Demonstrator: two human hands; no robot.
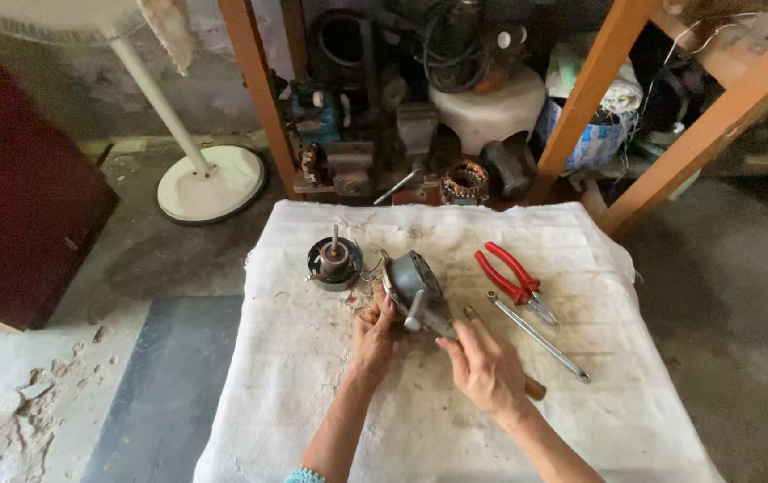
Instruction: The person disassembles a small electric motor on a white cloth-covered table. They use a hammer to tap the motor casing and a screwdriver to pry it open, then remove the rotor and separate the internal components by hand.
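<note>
A grey metal motor housing [413,284] with a short shaft stands tilted on a stained white cloth [312,394]. My left hand [371,333] grips its lower left edge, fingers curled against it. My right hand [484,367] is closed around a wooden-handled tool [536,389] whose tip meets the housing's underside. To the left of the housing lies a round black motor part [335,262] with an upright shaft, joined to it by thin wires.
Red-handled pliers [514,279] and a long metal screwdriver [538,336] lie on the cloth right of my hands. Wooden shelf legs [583,98], motor parts and a copper stator [464,182] crowd the back. A white fan base [210,182] stands on the floor at left.
</note>
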